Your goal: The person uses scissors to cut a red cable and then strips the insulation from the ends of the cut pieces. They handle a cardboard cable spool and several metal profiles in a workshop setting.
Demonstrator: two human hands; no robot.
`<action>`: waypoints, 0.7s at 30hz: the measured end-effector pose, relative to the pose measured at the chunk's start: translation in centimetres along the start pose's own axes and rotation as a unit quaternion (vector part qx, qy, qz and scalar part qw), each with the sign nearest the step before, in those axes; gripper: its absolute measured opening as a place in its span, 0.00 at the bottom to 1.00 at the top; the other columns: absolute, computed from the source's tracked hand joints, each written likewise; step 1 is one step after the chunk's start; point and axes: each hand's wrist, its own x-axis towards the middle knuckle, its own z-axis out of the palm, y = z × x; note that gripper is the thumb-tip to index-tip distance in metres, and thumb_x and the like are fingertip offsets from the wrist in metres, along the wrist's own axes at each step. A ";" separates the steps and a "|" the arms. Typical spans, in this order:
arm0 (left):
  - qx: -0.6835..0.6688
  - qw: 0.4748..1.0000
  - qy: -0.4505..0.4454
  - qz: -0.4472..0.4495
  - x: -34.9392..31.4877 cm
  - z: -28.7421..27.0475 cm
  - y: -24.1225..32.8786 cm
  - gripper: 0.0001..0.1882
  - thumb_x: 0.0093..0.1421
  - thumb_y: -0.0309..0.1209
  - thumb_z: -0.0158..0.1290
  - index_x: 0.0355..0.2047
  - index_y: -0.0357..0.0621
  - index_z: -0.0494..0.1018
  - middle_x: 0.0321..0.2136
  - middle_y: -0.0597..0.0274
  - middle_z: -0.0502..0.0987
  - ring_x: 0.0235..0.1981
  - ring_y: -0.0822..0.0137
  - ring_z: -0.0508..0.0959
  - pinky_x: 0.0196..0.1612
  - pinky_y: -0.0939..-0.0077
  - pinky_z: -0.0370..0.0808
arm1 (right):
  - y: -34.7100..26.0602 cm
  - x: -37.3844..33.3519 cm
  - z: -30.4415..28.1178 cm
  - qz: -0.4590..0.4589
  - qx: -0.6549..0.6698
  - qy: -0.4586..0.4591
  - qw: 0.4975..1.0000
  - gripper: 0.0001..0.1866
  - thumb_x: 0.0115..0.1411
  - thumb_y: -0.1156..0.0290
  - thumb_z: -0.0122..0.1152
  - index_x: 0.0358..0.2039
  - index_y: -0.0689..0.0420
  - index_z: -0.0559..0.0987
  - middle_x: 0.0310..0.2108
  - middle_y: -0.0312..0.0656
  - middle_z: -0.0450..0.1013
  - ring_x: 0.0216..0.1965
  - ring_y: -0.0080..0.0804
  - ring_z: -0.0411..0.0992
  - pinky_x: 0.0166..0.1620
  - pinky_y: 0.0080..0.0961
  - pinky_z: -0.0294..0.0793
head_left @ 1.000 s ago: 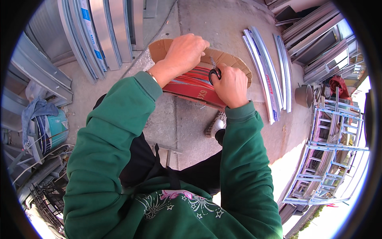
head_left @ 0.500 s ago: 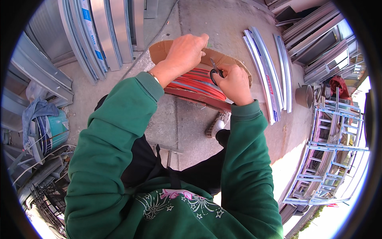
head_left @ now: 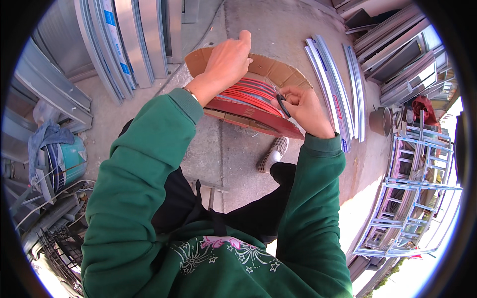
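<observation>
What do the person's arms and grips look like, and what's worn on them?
Long, loose green sleeves end in ribbed green cuffs. The left grip and right grip are ungloved; a thin band circles the left wrist.

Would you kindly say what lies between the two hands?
In the head view, coiled red cord on a cardboard spool lies between the left hand and right hand.

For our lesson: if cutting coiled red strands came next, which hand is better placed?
Probably the right hand: it holds black-handled scissors beside the red strands; the left hand extends past them.
</observation>
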 end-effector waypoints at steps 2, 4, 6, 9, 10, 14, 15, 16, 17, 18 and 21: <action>-0.036 0.999 0.005 -0.007 -0.1 0.1 0.1 0.12 0.62 0.25 0.59 0.37 0.39 0.65 0.27 0.48 0.78 0.35 0.40 0.78 0.39 0.48 0.73 | 0.3 0.0 -1.0 0.015 0.082 0.044 0.996 0.18 0.67 0.68 0.69 0.48 0.67 0.75 0.21 0.32 0.75 0.25 0.14 0.69 0.27 0.19 0.64; -0.083 0.996 -0.016 0.002 0.0 -0.1 0.1 0.08 0.63 0.26 0.57 0.36 0.37 0.69 0.29 0.49 0.80 0.35 0.43 0.79 0.40 0.53 0.73 | 0.4 0.4 -1.0 -0.054 0.108 0.106 0.987 0.24 0.63 0.64 0.74 0.48 0.69 0.73 0.18 0.33 0.74 0.22 0.16 0.67 0.26 0.20 0.64; -0.138 0.990 -0.020 0.008 0.2 -0.2 0.3 0.08 0.65 0.29 0.55 0.33 0.37 0.72 0.29 0.49 0.81 0.34 0.45 0.79 0.39 0.55 0.74 | 0.1 1.1 -0.1 -0.094 0.178 0.139 0.970 0.25 0.62 0.64 0.75 0.48 0.68 0.73 0.18 0.32 0.74 0.21 0.16 0.67 0.25 0.21 0.65; -0.221 0.975 0.005 0.016 0.6 -0.4 0.8 0.17 0.67 0.38 0.52 0.28 0.38 0.77 0.26 0.49 0.80 0.32 0.46 0.79 0.35 0.55 0.72 | -0.4 1.9 0.9 -0.111 0.034 0.195 0.974 0.16 0.62 0.67 0.73 0.42 0.65 0.78 0.22 0.42 0.77 0.22 0.24 0.72 0.27 0.25 0.70; -0.241 0.970 0.006 0.016 0.7 -0.5 0.9 0.20 0.68 0.42 0.51 0.27 0.38 0.78 0.24 0.50 0.79 0.31 0.47 0.79 0.34 0.56 0.72 | -0.6 2.2 1.2 -0.134 -0.025 0.217 0.967 0.15 0.61 0.68 0.73 0.41 0.64 0.79 0.23 0.44 0.78 0.22 0.27 0.74 0.28 0.26 0.72; -0.176 0.981 -0.084 -0.015 0.6 -1.0 1.3 0.28 0.69 0.49 0.49 0.23 0.37 0.79 0.17 0.51 0.76 0.24 0.52 0.77 0.32 0.59 0.71 | -1.3 3.6 2.7 -0.236 -0.163 0.244 0.926 0.14 0.60 0.72 0.72 0.43 0.65 0.81 0.27 0.43 0.82 0.24 0.18 0.75 0.29 0.26 0.74; -0.170 0.982 -0.083 -0.026 0.6 -1.1 1.4 0.28 0.69 0.49 0.49 0.23 0.37 0.78 0.17 0.51 0.75 0.24 0.52 0.77 0.32 0.59 0.71 | -1.4 3.6 2.9 -0.229 -0.099 0.221 0.943 0.13 0.60 0.72 0.71 0.43 0.64 0.82 0.28 0.45 0.82 0.26 0.23 0.76 0.30 0.28 0.75; -0.169 0.982 -0.076 -0.028 0.6 -1.1 1.4 0.28 0.69 0.49 0.49 0.23 0.36 0.78 0.16 0.51 0.75 0.23 0.52 0.77 0.32 0.59 0.72 | -1.5 3.6 3.1 -0.224 -0.036 0.198 0.954 0.12 0.60 0.73 0.71 0.43 0.64 0.82 0.30 0.47 0.82 0.27 0.28 0.78 0.32 0.30 0.76; -0.169 0.983 -0.069 -0.030 0.6 -1.2 1.3 0.28 0.69 0.49 0.50 0.22 0.36 0.77 0.15 0.51 0.74 0.22 0.52 0.77 0.32 0.58 0.72 | -1.6 3.6 3.2 -0.218 0.026 0.174 0.960 0.11 0.60 0.73 0.70 0.42 0.63 0.82 0.32 0.49 0.82 0.29 0.33 0.80 0.33 0.32 0.77; -0.170 0.983 -0.065 -0.031 0.6 -1.2 1.2 0.28 0.69 0.48 0.50 0.22 0.36 0.77 0.15 0.51 0.74 0.21 0.53 0.77 0.32 0.58 0.72 | -1.7 3.5 3.2 -0.194 0.089 0.145 0.966 0.11 0.60 0.73 0.69 0.42 0.63 0.82 0.34 0.51 0.82 0.31 0.38 0.82 0.34 0.34 0.79; -0.170 0.983 -0.059 -0.043 0.7 -1.5 0.7 0.27 0.69 0.49 0.51 0.25 0.35 0.78 0.15 0.52 0.73 0.21 0.56 0.74 0.31 0.60 0.71 | -1.4 3.0 1.9 -0.134 0.034 0.163 0.977 0.06 0.62 0.74 0.67 0.38 0.61 0.84 0.31 0.49 0.83 0.32 0.37 0.83 0.35 0.32 0.79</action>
